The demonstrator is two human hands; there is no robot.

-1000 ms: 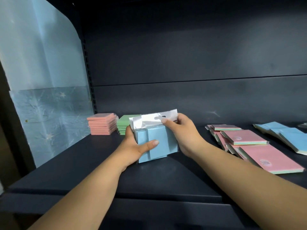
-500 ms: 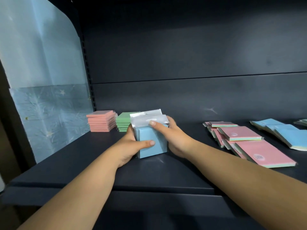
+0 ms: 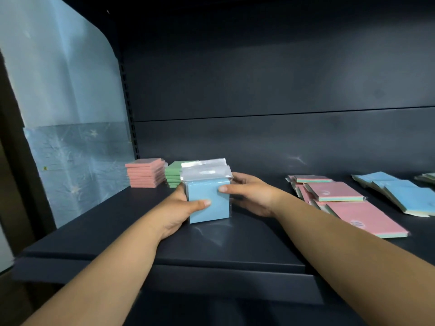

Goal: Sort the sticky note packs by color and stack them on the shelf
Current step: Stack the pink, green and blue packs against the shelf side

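Note:
A bundle of blue sticky note packs in clear wrappers stands upright on the dark shelf, held between both hands. My left hand grips its left side, thumb across the front face. My right hand holds the right side with its thumb on the front. Behind it sit a neat pink stack and a green stack, the green one partly hidden by the bundle. To the right lie loose pink-topped packs and loose blue packs.
The shelf's dark back wall rises right behind the stacks. A slotted upright and a light blue sheet close off the left side. More packs show at the far right edge. Bare shelf lies between the bundle and the loose packs.
Both hands have brought the blue bundle down onto the shelf and squared it up; the fanned-out packs and wrapper tops are now aligned. The camera has shifted slightly.

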